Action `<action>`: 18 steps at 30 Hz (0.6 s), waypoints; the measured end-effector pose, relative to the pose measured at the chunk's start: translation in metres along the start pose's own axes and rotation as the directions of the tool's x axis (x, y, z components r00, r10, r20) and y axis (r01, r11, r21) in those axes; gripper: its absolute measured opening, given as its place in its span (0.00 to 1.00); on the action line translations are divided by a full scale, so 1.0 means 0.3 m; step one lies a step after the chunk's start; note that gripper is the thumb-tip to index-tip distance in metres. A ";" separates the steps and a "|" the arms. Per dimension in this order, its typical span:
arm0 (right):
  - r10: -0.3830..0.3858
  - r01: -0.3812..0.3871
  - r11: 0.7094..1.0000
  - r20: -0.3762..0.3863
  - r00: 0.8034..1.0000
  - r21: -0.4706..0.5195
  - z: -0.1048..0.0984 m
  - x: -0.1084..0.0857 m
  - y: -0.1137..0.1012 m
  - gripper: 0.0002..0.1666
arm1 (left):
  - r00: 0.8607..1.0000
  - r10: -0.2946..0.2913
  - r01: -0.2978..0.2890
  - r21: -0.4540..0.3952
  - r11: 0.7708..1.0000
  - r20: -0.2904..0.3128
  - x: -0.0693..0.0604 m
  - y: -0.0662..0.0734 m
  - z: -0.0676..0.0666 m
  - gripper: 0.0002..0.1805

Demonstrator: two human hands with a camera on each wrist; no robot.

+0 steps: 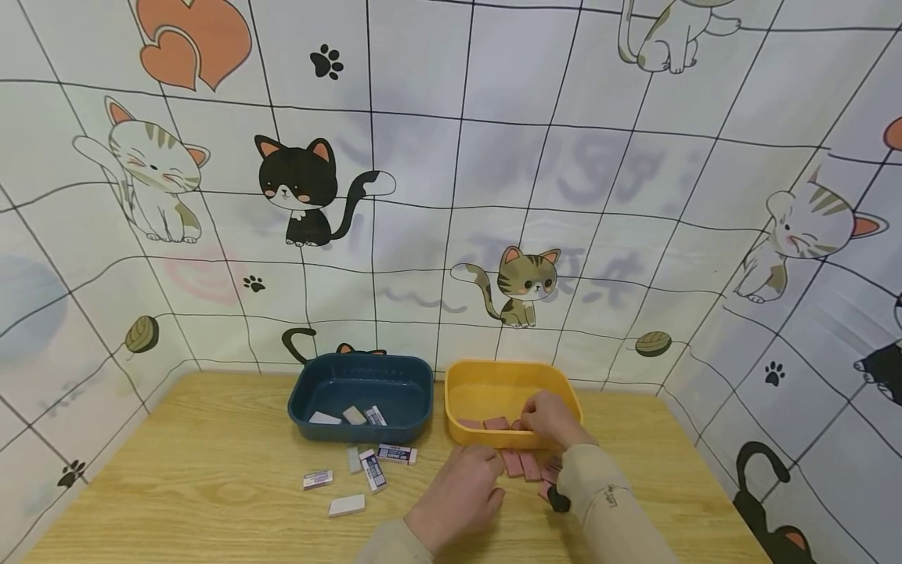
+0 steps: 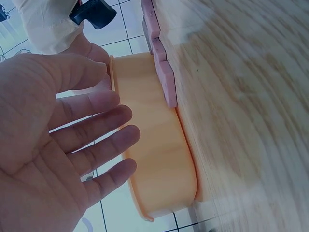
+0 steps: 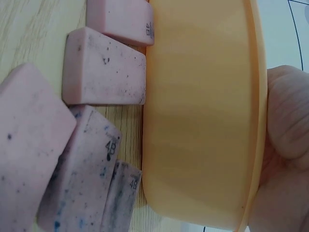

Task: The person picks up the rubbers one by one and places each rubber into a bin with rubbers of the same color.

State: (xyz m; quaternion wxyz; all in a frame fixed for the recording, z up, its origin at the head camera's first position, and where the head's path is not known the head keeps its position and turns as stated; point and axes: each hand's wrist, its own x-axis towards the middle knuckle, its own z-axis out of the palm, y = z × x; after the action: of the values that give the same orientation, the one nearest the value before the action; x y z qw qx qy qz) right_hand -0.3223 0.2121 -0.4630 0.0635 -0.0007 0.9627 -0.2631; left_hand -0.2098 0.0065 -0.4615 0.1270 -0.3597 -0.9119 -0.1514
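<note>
The right hand (image 1: 553,417) reaches over the front rim of the yellow plastic bin (image 1: 509,381), its fingers bent downward inside. A pink eraser (image 1: 496,424) lies in the bin just to the left of those fingertips, with more pink close against them; whether they pinch a piece I cannot tell, since the bin wall hides them from the right wrist camera.

The left hand (image 1: 461,495) is in front of the bin, near its front left corner. Its fingers are slightly bent and a little apart, holding nothing, as the left wrist view shows.

Outside, a group of pink 4B erasers (image 3: 106,67) lies on the wood-grain table (image 1: 211,470) along the bin's front, to the right of the left fingertips and below the right wrist. Two sit right by the bin wall; others lie angled and close together, speckled with dark marks.

Left of the yellow bin stands a dark blue bin (image 1: 352,432) with white erasers (image 1: 354,415) inside. Paper-sleeved erasers (image 1: 373,470) and a bare white eraser (image 1: 347,505) lie before it, well apart from the right hand.
</note>
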 end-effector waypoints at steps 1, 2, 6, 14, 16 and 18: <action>-0.002 0.002 1.000 -0.005 1.000 0.003 0.000 0.000 0.002 0.06 | 1.000 -0.007 0.007 -0.003 1.000 0.006 -0.001 0.000 -0.003 0.04; -0.004 0.004 1.000 -0.009 1.000 0.008 0.000 -0.001 0.002 0.05 | 1.000 -0.012 0.012 -0.007 1.000 0.009 -0.003 0.001 -0.005 0.03; -0.050 0.050 0.999 -0.038 0.998 0.002 -0.004 -0.008 0.005 0.06 | 1.000 -0.015 0.015 -0.010 1.000 0.005 -0.009 0.000 -0.011 0.03; -0.203 0.199 0.979 -0.124 0.971 -0.045 -0.031 -0.060 -0.001 0.07 | 1.000 -0.025 0.025 0.004 1.000 0.008 -0.022 -0.019 -0.021 0.04; -0.230 0.224 0.973 -0.143 0.963 -0.056 -0.036 -0.075 -0.003 0.07 | 0.999 -0.037 0.036 0.010 0.999 0.017 -0.027 -0.026 -0.026 0.04; -0.251 0.245 0.968 -0.157 0.955 -0.060 -0.040 -0.091 -0.009 0.07 | 0.999 -0.048 0.048 0.019 0.999 0.024 -0.032 -0.034 -0.033 0.04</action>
State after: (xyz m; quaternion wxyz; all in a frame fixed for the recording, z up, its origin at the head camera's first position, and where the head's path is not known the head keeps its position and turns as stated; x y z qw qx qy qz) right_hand -0.2969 0.2169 -0.4480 -0.0492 -0.1012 0.9619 -0.2492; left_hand -0.2087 -0.0102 -0.4575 0.1157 -0.3384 -0.9231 -0.1414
